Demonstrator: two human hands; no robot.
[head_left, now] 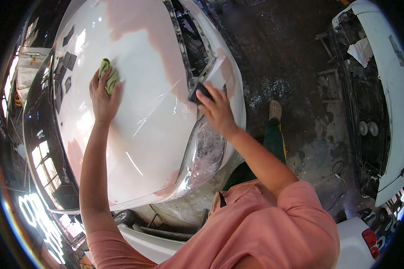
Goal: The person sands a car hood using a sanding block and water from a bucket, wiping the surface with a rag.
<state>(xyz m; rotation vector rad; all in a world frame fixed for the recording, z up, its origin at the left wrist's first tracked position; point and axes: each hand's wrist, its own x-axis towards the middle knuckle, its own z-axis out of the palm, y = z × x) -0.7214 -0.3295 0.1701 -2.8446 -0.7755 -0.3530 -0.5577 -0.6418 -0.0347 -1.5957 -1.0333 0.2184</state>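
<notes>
A white car hood [143,107] with dull pinkish patches spreads out in front of me, wet and shiny in places. My left hand [104,99] rests on its middle-left part, fingers closed round a crumpled green cloth [108,77]. At the hood's front edge, beside the open grille gap [194,45], my right hand [219,112] grips a dark sanding block [199,93]. The block touches the edge near the headlight [206,148], which is wrapped in clear plastic. Part of the block is hidden under my fingers.
Several dark square sheets [67,60] lie on the hood near the windshield [45,148]. To the right stands a white car body part [393,98] beside metal frames. Behind me is another white vehicle [354,242] with a red tail light. The concrete floor [309,148] looks wet and stained.
</notes>
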